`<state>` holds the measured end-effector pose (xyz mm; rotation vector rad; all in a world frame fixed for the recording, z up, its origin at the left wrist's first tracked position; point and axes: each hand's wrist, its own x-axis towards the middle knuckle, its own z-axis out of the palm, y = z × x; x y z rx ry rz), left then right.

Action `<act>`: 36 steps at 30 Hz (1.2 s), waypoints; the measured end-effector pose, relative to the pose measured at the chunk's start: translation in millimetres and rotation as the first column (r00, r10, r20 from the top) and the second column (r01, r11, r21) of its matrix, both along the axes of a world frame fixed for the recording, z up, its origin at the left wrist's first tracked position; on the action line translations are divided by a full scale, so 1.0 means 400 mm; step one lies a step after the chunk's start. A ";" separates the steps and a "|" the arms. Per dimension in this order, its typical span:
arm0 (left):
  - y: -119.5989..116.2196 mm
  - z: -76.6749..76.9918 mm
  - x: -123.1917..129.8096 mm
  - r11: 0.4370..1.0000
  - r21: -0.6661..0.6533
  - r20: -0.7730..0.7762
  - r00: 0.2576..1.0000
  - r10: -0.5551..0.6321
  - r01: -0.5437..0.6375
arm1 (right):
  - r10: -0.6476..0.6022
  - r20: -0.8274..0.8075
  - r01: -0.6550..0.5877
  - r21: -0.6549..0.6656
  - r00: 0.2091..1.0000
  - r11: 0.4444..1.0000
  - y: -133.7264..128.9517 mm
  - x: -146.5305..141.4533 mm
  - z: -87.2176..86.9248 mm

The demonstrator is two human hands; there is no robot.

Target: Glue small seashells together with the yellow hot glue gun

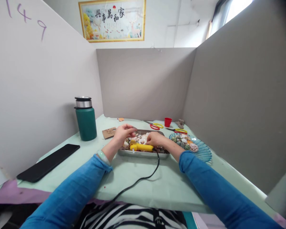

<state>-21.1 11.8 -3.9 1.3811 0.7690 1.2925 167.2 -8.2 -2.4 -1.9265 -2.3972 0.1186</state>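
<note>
A metal tray (143,154) full of seashells (141,138) sits in front of me. Across its near side lies a yellow hot glue gun (143,147), its black cord running toward me. Over the tray's left far part is my left hand (124,133), thumb and fingers pinched together; anything between them is too small to make out. My right hand (155,139) reaches down into the tray from the right, fingers curled in among the shells beside a whitish one. Its fingertips are partly hidden, so what they grip is unclear.
Right of the tray is a blue scalloped plate (206,154) bearing shells. Behind stand a red cup (168,122) and scissors (154,126), with another pair (178,130) nearby. At left are a brown card (108,133), a green bottle (86,124) and a black flat slab (49,163). Partitions enclose the table.
</note>
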 end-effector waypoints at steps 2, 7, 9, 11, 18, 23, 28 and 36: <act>0.002 -0.002 0.000 1.000 -0.008 -0.004 1.000 -0.001 0.001 | -0.014 0.017 0.014 -0.018 1.000 1.000 0.003 -0.014 0.001; 0.010 -0.008 -0.002 1.000 -0.007 -0.019 1.000 -0.012 0.012 | -0.047 0.038 0.047 0.002 0.998 0.999 0.001 -0.034 0.003; 0.012 -0.009 -0.002 1.000 -0.006 -0.029 0.999 -0.018 0.018 | -0.051 0.020 0.051 0.020 0.998 0.999 -0.003 -0.024 0.007; 0.011 -0.009 -0.002 1.000 -0.006 -0.042 0.999 -0.027 0.027 | -0.044 -0.019 0.045 0.060 0.999 0.997 -0.008 -0.008 0.015; -0.011 0.003 0.005 1.000 -0.009 -0.082 0.997 -0.016 0.016 | 0.149 -0.641 -0.031 0.192 0.753 0.981 -0.034 0.002 0.027; -0.008 -0.002 0.007 0.999 0.006 -0.084 0.996 -0.042 0.043 | 0.181 -0.819 -0.097 0.153 0.545 0.984 -0.035 -0.023 0.014; -0.010 -0.001 0.009 0.999 0.011 -0.087 0.995 -0.040 0.041 | 0.126 -0.579 -0.031 0.171 0.805 0.985 -0.029 0.002 0.019; -0.001 0.005 -0.003 0.999 0.023 -0.042 0.999 0.030 -0.029 | 0.277 -0.117 -0.272 0.057 0.954 0.961 -0.089 -0.008 0.033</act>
